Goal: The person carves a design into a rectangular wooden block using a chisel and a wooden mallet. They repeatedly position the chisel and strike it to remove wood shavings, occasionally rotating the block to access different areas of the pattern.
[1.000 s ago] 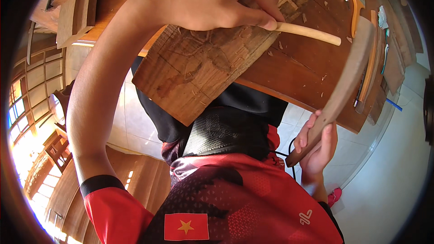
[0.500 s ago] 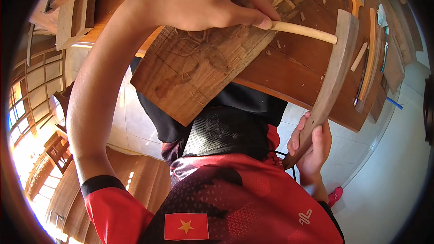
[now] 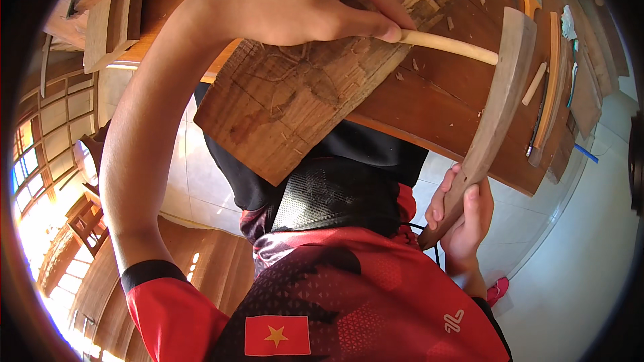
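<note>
Rod (image 3: 453,46) in left grip (image 3: 325,7), bar (image 3: 500,97) seemingly touching

Carrying two marks on one shirt

Displaying, on the left chest of the red and black shirt (image 3: 402,275), a rectangular red badge (image 3: 278,335) with a large yellow five-pointed star (image 3: 276,337) in the middle and a thin pale border. Bearing, over on the right of the same chest, a small white emblem (image 3: 453,321) drawn in looping, slanting strokes. Offering no legible words or numbers anywhere.
</note>
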Demonstrator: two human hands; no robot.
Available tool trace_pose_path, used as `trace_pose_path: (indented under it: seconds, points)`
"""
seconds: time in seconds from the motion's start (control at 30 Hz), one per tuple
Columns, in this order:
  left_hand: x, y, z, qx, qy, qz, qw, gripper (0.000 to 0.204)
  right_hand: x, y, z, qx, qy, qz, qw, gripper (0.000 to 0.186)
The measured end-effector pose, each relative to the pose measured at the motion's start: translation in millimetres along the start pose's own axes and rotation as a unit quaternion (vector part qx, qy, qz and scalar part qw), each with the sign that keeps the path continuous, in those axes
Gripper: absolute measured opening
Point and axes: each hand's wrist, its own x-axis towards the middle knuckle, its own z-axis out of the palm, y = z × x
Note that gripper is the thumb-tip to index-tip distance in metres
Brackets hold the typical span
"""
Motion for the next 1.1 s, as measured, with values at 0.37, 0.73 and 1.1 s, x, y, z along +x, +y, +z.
trace_pose_path:
  seconds: [0.37,0.73,1.1]
  points:
    - [1.4,-7.8,0.2,-0.018,-0.015,-0.009,1.000,0.027,8.5,-8.8,-1.8,-0.050,-0.017,-0.026,0.998,0.048]
    - [-1.3,-4.4,-1.7,-0.003,-0.009,-0.022,1.000,0.027,9.1,-10.5,2.6,-0.023,0.007,-0.019,1.000,0.047]
    - [-2.6,-12.0,2.0,-0.009,-0.005,-0.017,1.000,0.028,10.3,-13.9,7.5,-0.030,0.008,-0.004,1.000,0.047]
